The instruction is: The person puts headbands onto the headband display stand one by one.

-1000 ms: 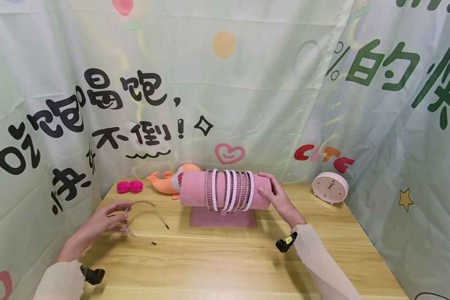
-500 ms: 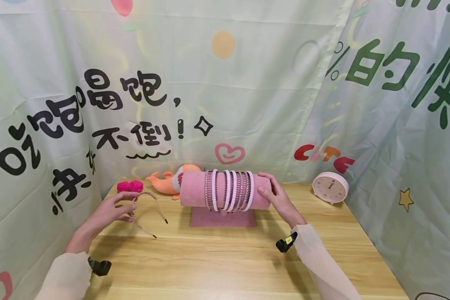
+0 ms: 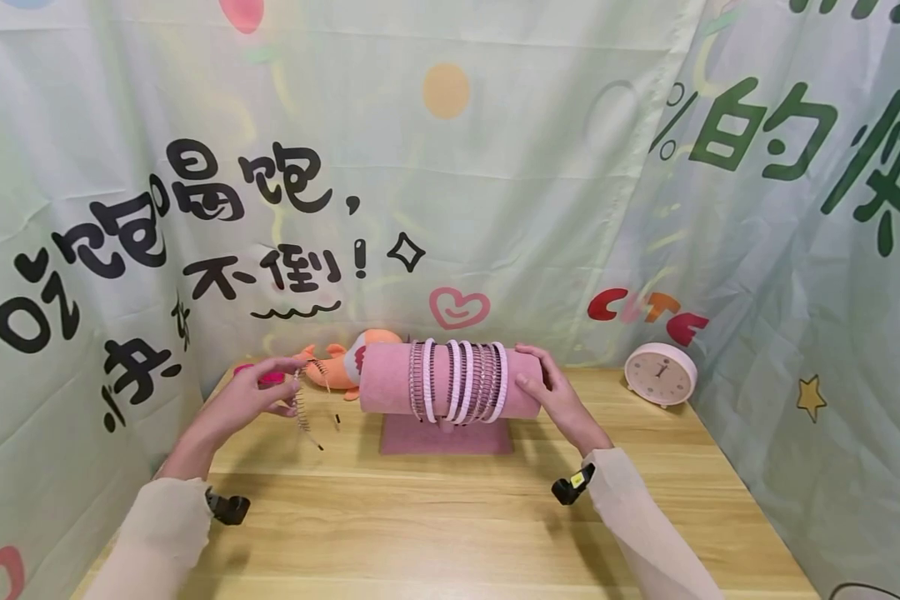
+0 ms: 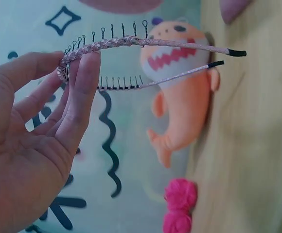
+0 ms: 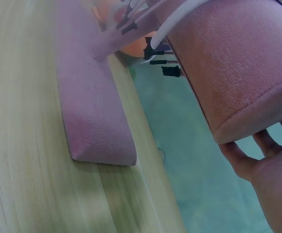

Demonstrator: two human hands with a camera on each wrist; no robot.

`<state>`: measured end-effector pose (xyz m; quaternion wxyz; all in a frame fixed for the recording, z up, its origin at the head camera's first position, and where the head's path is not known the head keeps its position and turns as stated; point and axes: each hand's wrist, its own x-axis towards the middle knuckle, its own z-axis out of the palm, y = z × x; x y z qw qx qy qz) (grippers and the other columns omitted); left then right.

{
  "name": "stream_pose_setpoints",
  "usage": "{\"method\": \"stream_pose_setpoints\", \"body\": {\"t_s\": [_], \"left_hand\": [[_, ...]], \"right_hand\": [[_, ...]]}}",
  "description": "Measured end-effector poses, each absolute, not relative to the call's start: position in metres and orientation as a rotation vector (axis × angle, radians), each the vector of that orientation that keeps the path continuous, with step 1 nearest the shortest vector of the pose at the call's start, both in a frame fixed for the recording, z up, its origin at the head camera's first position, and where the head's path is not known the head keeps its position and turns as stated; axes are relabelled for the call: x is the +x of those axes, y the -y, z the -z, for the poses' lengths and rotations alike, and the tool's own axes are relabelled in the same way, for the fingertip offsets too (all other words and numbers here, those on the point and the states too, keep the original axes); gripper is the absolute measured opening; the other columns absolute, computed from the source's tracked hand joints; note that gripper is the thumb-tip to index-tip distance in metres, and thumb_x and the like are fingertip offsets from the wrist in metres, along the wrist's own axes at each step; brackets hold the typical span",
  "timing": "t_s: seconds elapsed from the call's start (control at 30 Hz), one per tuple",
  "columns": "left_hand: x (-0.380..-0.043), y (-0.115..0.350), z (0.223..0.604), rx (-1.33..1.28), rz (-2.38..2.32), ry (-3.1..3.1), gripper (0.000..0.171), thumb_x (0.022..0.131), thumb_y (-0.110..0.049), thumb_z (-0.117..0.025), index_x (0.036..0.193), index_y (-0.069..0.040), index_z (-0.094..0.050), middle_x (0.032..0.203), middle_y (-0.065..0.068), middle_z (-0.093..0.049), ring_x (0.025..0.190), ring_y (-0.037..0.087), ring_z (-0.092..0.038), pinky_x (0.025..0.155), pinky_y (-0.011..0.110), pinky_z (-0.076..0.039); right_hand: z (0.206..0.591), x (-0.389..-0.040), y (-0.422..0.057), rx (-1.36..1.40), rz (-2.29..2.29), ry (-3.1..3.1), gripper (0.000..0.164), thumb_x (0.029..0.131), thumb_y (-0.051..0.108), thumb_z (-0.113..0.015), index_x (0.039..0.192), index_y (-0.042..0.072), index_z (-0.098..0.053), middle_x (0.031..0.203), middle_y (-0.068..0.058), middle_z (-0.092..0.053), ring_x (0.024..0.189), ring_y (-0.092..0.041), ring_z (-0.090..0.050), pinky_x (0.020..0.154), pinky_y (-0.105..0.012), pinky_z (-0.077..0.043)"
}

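My left hand [image 3: 258,392] pinches a thin headband [image 4: 116,42] at its bend between thumb and fingers, the band's two black-tipped ends pointing away from the palm. Small wire loops stand along the band. It is off the table, left of a pink velvety headband stand [image 3: 378,379]. Several headbands [image 3: 461,379], white and dark toothed ones, sit round the stand's roll. My right hand [image 3: 558,400] holds the roll's right end, thumb at the front and fingers behind; in the right wrist view its fingertips reach the end of the roll [image 5: 243,63].
An orange plush shark [image 4: 185,97] lies behind the headband and the stand's left end. Bright pink bows or rosettes [image 4: 180,194] lie at the table's back left, partly behind my left hand in the head view. A round pink clock [image 3: 661,375] stands at the back right. Printed curtains [image 3: 525,208] enclose the wooden table [image 3: 420,525].
My left hand has moved right and away from me with the headband, rising closer to the stand and now overlapping the shark. The right hand and stand have not moved.
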<state>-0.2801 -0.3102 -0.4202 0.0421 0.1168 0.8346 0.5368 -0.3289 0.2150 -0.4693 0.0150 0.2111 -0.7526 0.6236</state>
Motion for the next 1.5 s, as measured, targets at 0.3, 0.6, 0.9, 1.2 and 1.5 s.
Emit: {"method": "stream_pose_setpoints", "body": {"t_s": [0.3,0.6,0.9,1.2,1.5], "left_hand": [[-0.285,0.277,0.397,0.394,-1.662,-2.513,0.058,0.108,-0.021,-0.072,0.158,-0.001,-0.051,0.132,0.029,-0.063,0.095,0.024,-0.076,0.088,0.044,-0.067],[-0.292,0.254,0.386,0.404,-1.662,-2.471,0.06,0.107,-0.021,-0.072,0.16,-0.002,-0.05,0.139,0.032,-0.064,0.098,0.03,-0.078,0.09,0.046,-0.066],[-0.298,0.232,0.382,0.445,-1.724,-2.41,0.054,0.108,-0.012,-0.068,0.158,0.0,-0.051,0.15,0.03,-0.057,0.101,0.031,-0.077,0.087,0.042,-0.067],[-0.301,0.216,0.381,0.413,-1.706,-2.42,0.062,0.106,-0.014,-0.074,0.161,-0.005,-0.049,0.152,0.028,-0.054,0.096,0.024,-0.076,0.084,0.042,-0.067],[-0.305,0.217,0.386,0.428,-1.599,-2.533,0.061,0.105,-0.026,-0.076,0.161,-0.016,-0.054,0.155,0.023,-0.054,0.117,0.036,-0.072,0.089,0.047,-0.066]], "right_hand": [[0.469,-0.329,-0.215,0.661,-1.935,2.345,0.054,0.112,0.02,-0.061,0.163,0.018,-0.042,0.176,-0.009,-0.033,0.155,-0.032,-0.038,0.11,-0.021,-0.043],[0.468,-0.329,-0.214,0.663,-1.937,2.34,0.054,0.112,0.02,-0.061,0.163,0.017,-0.042,0.176,-0.01,-0.033,0.153,-0.031,-0.039,0.109,-0.021,-0.044],[0.469,-0.33,-0.214,0.658,-1.928,2.344,0.054,0.112,0.02,-0.061,0.163,0.017,-0.042,0.175,-0.01,-0.035,0.151,-0.03,-0.041,0.109,-0.023,-0.045],[0.469,-0.33,-0.214,0.65,-1.937,2.35,0.055,0.112,0.021,-0.062,0.163,0.017,-0.042,0.176,-0.009,-0.033,0.156,-0.036,-0.037,0.115,-0.033,-0.042],[0.469,-0.33,-0.217,0.649,-1.933,2.356,0.054,0.113,0.023,-0.061,0.163,0.018,-0.042,0.176,-0.008,-0.032,0.157,-0.035,-0.036,0.118,-0.037,-0.04]]}}
